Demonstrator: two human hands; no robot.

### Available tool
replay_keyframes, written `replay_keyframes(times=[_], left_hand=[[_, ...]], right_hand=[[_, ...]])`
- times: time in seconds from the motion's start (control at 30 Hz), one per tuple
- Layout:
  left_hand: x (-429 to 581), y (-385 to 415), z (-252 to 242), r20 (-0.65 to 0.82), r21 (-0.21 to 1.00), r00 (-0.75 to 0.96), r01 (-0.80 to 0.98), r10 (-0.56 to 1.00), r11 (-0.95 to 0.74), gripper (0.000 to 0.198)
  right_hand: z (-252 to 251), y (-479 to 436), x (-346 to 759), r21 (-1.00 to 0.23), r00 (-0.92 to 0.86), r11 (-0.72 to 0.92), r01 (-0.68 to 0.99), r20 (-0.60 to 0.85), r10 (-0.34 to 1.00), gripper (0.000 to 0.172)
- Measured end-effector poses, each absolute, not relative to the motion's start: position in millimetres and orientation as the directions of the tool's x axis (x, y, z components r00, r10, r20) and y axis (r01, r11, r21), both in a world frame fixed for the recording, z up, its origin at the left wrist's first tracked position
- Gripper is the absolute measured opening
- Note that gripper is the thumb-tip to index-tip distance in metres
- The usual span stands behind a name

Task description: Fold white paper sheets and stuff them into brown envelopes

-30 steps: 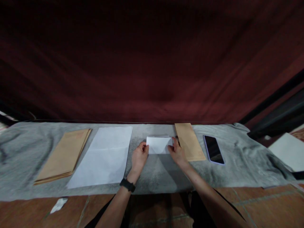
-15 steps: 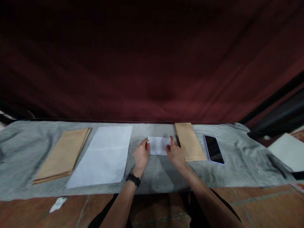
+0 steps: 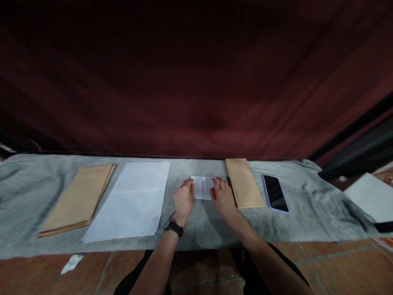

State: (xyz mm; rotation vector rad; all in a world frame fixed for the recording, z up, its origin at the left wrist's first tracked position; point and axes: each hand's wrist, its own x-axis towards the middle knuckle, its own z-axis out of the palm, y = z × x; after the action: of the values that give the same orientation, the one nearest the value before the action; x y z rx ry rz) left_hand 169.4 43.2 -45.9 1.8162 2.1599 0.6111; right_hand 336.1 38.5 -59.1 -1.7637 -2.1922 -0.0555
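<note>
A small folded white sheet of paper point(image 3: 202, 187) lies on the grey cloth in front of me. My left hand point(image 3: 184, 200), with a dark band on its wrist, grips the paper's left edge between thumb and fingers. Across the right end of the paper rests my right hand point(image 3: 223, 198), its fingers spread and lying on top. That end is partly hidden under the fingers. Just right of this hand is a brown paper envelope point(image 3: 245, 184). To the left of my left hand lies a larger white sheet point(image 3: 132, 200) with a crease across it.
A stack of brown envelopes point(image 3: 78, 196) lies at the far left. A phone point(image 3: 275, 193) in a light purple case is right of the single envelope. The grey cloth point(image 3: 316, 205) covers the long surface. Behind it hangs a dark red curtain point(image 3: 196, 110). A white scrap point(image 3: 72, 263) is on the tiled floor.
My right hand has gone from holding the folded paper's right edge to lying over its right end, fingers on top. My left hand keeps its hold.
</note>
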Motion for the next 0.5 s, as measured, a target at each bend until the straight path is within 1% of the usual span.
replay_keyframes(times=[0.07,0.13,0.27,0.4,0.5], left_hand=[[169.3,43.5,-47.1,0.094,0.453,-0.173,0.885,0.98,0.112,0.035],[169.1,43.7,-48.7,0.112,0.434,-0.155,0.896,0.982,0.092,0.035],[168.5,43.7,-51.3,0.112,0.393,-0.123,0.917,0.986,0.07,0.036],[168.0,42.5,-51.4,0.121,0.359,-0.111,0.931,0.986,0.061,0.037],[171.6,41.0,-51.5,0.188,0.319,-0.116,0.946,0.975,0.051,0.039]], right_hand=[[-64.9,37.6,329.8,-0.217,-0.265,0.33,0.919,0.279,0.923,0.046],[-72.2,35.0,323.6,-0.235,-0.312,0.372,0.898,0.258,0.915,0.048],[-84.3,29.4,317.8,-0.211,-0.305,0.35,0.913,0.217,0.927,0.05],[-88.5,28.6,318.2,-0.18,-0.303,0.345,0.921,0.223,0.926,0.051],[-88.8,29.3,317.9,-0.169,-0.294,0.335,0.927,0.225,0.929,0.05]])
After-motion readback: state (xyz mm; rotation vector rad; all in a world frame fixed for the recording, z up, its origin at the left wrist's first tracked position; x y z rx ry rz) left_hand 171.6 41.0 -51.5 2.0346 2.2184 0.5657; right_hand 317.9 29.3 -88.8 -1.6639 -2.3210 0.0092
